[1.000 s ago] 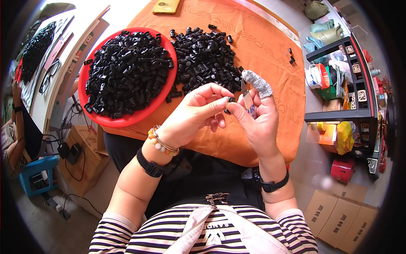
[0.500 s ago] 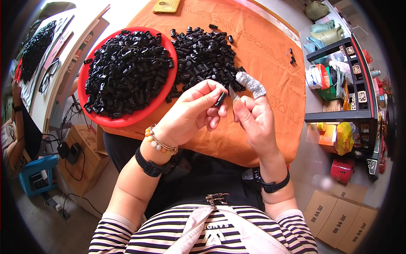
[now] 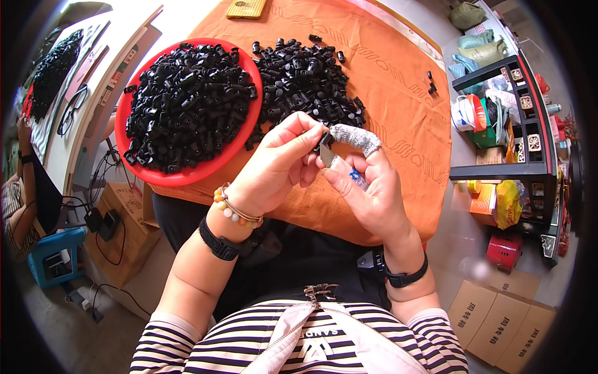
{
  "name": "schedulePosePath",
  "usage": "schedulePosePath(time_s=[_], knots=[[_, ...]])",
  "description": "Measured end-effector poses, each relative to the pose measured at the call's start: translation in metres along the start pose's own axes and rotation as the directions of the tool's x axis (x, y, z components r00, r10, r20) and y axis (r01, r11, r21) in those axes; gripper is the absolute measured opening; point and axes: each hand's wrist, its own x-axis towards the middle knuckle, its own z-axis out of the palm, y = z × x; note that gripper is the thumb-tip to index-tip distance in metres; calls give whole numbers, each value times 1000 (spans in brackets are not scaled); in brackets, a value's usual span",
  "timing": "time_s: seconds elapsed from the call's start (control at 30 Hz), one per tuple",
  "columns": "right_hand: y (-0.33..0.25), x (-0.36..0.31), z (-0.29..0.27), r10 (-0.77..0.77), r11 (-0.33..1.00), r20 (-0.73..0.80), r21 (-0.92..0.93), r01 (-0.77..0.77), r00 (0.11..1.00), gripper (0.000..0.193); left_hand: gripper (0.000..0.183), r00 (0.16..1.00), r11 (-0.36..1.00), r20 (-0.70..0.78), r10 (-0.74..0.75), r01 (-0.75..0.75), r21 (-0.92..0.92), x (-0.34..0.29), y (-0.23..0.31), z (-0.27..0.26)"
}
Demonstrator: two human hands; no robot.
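Observation:
My left hand (image 3: 271, 161) pinches a small black plastic part (image 3: 325, 138) between thumb and fingers. In my right hand (image 3: 381, 194) is a small knife (image 3: 344, 169) with a wrapped, pale handle and a short metal blade. The blade meets or nearly meets the black part; exact contact is hard to see. A grey knitted finger cover (image 3: 356, 136) sits on my right index finger, which reaches over to the part's far side. Just beyond the hands lies a loose heap of similar black parts (image 3: 305, 81). More fill a red basin (image 3: 256, 115) at the left.
An orange cloth (image 3: 398, 124) covers the table. A few black bits (image 3: 431, 87) lie near its right edge, and a yellow object (image 3: 245, 8) at the back. Right stands a dark shelf (image 3: 498, 171) with goods; left, a cardboard box (image 3: 121, 215) and blue stool (image 3: 55, 255).
My right hand has moved left, bringing the knife against or close to the black part. Its covered index finger now bends over the part. My left hand has barely shifted.

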Motion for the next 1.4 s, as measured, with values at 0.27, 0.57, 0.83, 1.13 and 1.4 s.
schedulePosePath(time_s=[0.27, 0.57, 0.83, 1.13, 1.4], knots=[[-4, 2, -3, 42, 998, 13, -44, -41, 999, 36, 9, 998, 998, -40, 50, -51, -25, -1, 1, 6], [-6, 4, 1, -7, 988, -6, -152, 6, 1000, 34, 7, 998, 997, -19, 57, -58, -57, 0, -3, 2], [-8, 4, -2, 50, 990, 16, -133, -47, 999, 34, 6, 995, 995, 82, 54, -47, -85, 0, -5, -9], [-6, 2, -4, 3, 999, -52, -47, -6, 999, 32, 10, 1000, 996, 7, -6, 7, -89, 1, -4, -1], [-4, 2, 1, 8, 996, 8, -89, -7, 1000, 36, 10, 1000, 997, -12, -10, 9, -80, -1, -2, 2]])
